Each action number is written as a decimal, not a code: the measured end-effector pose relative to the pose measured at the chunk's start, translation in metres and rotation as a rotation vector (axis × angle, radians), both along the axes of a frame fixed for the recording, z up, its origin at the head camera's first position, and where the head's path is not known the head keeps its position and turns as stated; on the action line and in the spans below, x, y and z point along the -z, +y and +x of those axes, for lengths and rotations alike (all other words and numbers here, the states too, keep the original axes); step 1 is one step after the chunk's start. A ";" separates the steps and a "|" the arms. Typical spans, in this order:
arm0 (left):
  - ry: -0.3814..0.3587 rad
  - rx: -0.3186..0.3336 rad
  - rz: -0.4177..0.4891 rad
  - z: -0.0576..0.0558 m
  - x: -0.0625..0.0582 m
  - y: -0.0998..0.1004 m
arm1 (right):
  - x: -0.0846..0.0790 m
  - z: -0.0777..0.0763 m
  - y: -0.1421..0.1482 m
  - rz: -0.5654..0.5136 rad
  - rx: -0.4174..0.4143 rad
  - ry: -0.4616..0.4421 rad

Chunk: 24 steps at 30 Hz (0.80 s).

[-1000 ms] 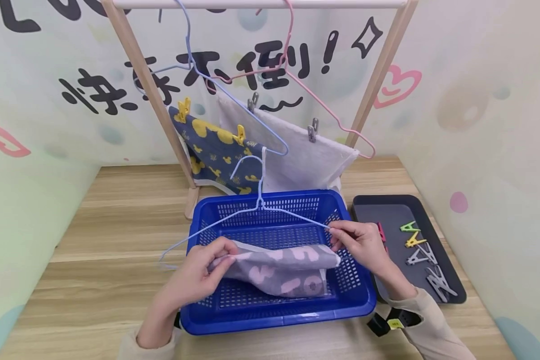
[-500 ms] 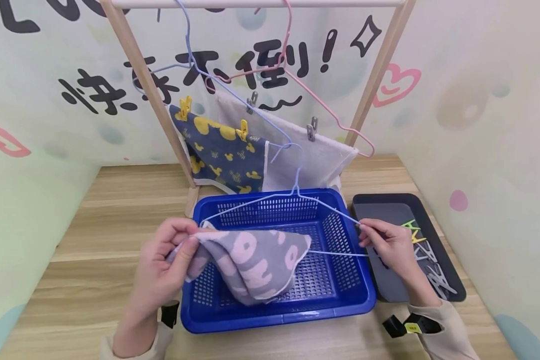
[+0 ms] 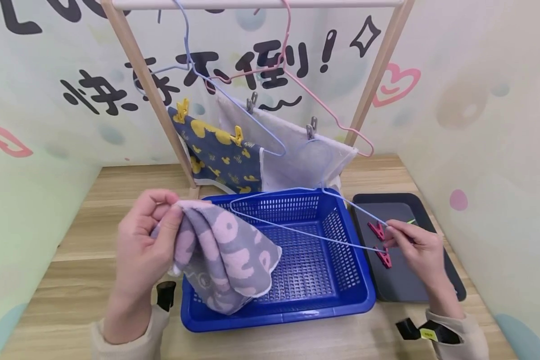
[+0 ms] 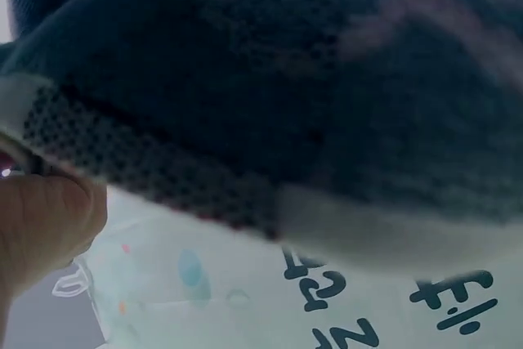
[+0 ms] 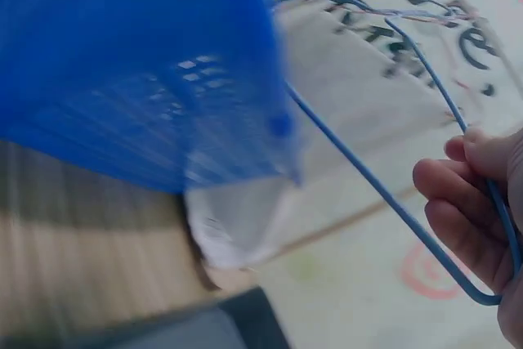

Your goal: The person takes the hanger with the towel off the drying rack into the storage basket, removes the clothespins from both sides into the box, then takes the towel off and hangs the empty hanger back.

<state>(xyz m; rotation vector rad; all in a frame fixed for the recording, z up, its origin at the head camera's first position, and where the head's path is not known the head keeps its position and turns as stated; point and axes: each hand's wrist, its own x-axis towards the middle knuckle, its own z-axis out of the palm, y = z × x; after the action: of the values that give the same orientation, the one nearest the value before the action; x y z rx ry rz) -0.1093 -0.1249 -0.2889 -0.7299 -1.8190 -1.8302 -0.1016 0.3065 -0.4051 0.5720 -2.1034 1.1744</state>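
Head view: the left hand, fingers closed, pinches a grey-and-pink patterned cloth over the left of a blue perforated plastic basket; the right hand grips a light-blue wire hanger by its right end. Left wrist: blurred cloth. Right wrist: fingers curled round the hanger.

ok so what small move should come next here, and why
Probably lower the cloth into the basket: the left hand pinches it by the top, its lower part hangs over the basket's left side, and the hanger in the right hand carries no cloth.
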 end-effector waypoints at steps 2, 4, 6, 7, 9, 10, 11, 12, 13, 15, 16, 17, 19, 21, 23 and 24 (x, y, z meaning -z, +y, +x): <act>-0.021 -0.025 -0.083 -0.004 0.006 0.002 | -0.007 0.006 0.007 -0.004 -0.010 0.041; -0.041 -0.038 -0.161 -0.007 0.014 0.004 | -0.018 0.012 0.013 -0.011 -0.012 0.081; -0.061 -0.050 -0.232 -0.011 0.020 0.007 | -0.030 0.018 0.018 -0.046 -0.028 0.123; -0.074 -0.054 -0.263 -0.013 0.024 0.008 | -0.036 0.021 0.020 -0.085 -0.045 0.137; -0.105 -0.027 -0.284 -0.018 0.030 0.012 | -0.046 0.027 0.024 -0.153 -0.053 0.185; -0.114 -0.016 -0.294 -0.021 0.033 0.014 | -0.051 0.030 0.027 -0.188 -0.049 0.208; -0.122 -0.006 -0.306 -0.023 0.036 0.017 | -0.055 0.033 0.030 -0.214 -0.035 0.222; -0.128 0.003 -0.318 -0.026 0.039 0.019 | -0.058 0.036 0.033 -0.244 -0.029 0.232; -0.137 0.009 -0.335 -0.029 0.043 0.022 | -0.060 0.038 0.037 -0.280 -0.031 0.240; -0.155 0.022 -0.373 -0.033 0.049 0.027 | -0.062 0.043 0.044 -0.304 0.007 0.240; -0.167 0.030 -0.394 -0.034 0.052 0.030 | -0.063 0.045 0.049 -0.329 0.002 0.232; -0.182 0.038 -0.416 -0.035 0.054 0.032 | -0.063 0.046 0.053 -0.359 -0.010 0.226; -0.210 0.045 -0.452 -0.037 0.057 0.037 | -0.065 0.048 0.060 -0.397 0.001 0.219; -0.232 0.054 -0.466 -0.038 0.057 0.043 | -0.066 0.048 0.067 -0.419 0.046 0.219; -0.241 0.069 -0.445 -0.039 0.054 0.049 | -0.070 0.046 0.071 -0.455 0.111 0.223; -0.242 0.076 -0.422 -0.039 0.052 0.051 | -0.072 0.045 0.072 -0.450 0.172 0.218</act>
<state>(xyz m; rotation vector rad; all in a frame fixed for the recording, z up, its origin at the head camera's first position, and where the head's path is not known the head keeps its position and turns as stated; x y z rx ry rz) -0.1487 -0.0735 -0.3406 -0.7555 -2.4091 -1.6541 -0.0565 0.3789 -0.3330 0.2875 -1.6010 1.3607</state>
